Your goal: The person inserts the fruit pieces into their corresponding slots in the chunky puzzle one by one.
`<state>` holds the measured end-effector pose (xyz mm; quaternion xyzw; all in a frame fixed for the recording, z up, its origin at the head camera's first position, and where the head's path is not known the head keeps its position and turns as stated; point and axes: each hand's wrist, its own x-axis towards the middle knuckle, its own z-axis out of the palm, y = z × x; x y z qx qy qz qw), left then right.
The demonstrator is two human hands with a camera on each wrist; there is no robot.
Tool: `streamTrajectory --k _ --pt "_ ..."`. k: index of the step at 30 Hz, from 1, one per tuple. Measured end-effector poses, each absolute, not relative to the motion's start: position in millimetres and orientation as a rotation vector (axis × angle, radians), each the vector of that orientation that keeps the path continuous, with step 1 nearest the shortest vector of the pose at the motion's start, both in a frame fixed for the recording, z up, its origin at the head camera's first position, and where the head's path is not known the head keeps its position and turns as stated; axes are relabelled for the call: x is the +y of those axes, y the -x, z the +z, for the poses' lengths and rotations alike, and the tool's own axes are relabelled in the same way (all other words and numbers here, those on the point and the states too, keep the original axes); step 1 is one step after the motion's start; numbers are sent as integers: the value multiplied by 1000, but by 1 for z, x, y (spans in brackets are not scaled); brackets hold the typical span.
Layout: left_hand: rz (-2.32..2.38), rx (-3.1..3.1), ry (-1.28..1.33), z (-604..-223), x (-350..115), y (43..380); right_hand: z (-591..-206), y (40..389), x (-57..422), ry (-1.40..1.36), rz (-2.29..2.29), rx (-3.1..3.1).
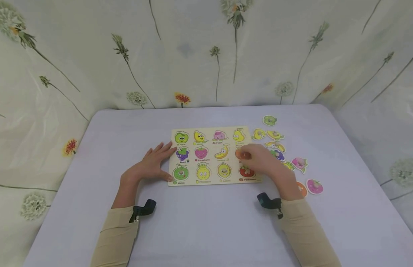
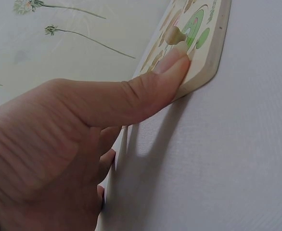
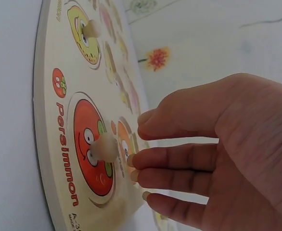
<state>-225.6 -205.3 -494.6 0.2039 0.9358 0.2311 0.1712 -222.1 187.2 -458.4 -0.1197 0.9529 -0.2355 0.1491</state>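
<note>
A wooden fruit puzzle board [image 1: 213, 177] lies flat on the table, with rows of fruit pieces in its slots. My left hand [image 1: 153, 163] spreads along its left edge, thumb pressing the front corner beside the melon piece [image 1: 181, 172]. At the right end, my right hand [image 1: 261, 158] pinches the orange puzzle piece [image 1: 239, 153] at its slot; thumb and fingertips partly cover it in the right wrist view. Just in front of that slot sits the persimmon piece [image 3: 85, 156] with its wooden knob [image 3: 105, 147].
Several loose fruit pieces lie right of the board: a green one [image 1: 269, 120] at the back, a pink one [image 1: 299, 164], a purple one [image 1: 314, 186], and an orange one [image 1: 301, 189] partly behind the right forearm. A flowered cloth [image 1: 199, 55] hangs behind the white table [image 1: 199, 226].
</note>
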Motion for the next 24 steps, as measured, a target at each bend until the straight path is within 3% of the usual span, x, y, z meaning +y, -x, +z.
streamTrajectory --k 24 --pt "682 2636 -569 -490 -204 225 -443 224 228 190 -595 2718"
